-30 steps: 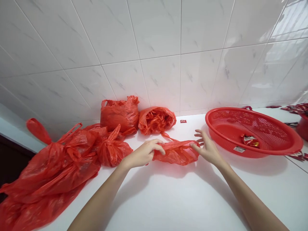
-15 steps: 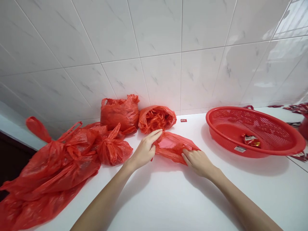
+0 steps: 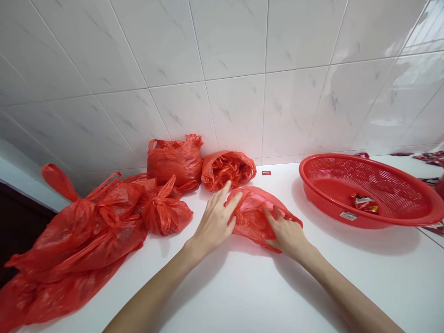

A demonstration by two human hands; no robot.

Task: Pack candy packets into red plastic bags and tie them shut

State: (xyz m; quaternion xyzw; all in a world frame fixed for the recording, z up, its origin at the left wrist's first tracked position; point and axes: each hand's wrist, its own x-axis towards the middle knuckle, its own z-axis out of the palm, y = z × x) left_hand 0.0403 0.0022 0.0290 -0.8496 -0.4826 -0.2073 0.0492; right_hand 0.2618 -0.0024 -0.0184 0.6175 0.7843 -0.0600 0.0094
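A thin red plastic bag (image 3: 255, 217) lies on the white tabletop between my hands, its mouth spread and a pink inside showing. My left hand (image 3: 217, 217) is at the bag's left edge, fingers apart and gripping nothing. At the right side, my right hand (image 3: 286, 231) rests against the bag with its fingers spread; the tips partly overlap the plastic. Just behind the bag sits a rolled-down red bag (image 3: 229, 169) stuffed with crumpled red plastic.
A full red bag (image 3: 175, 159) stands against the tiled wall. Left of it are a knotted red bag (image 3: 166, 212) and a large heap of red bags (image 3: 79, 249). At right, a red colander (image 3: 333, 212) holds a shiny wrapped packet (image 3: 364, 203). A small red packet (image 3: 266, 173) lies near the wall.
Both hands have loosened from the bag's rim and their fingers have spread. The bag looks wider and rounder, reaching further right and toward me. The view has shifted slightly.
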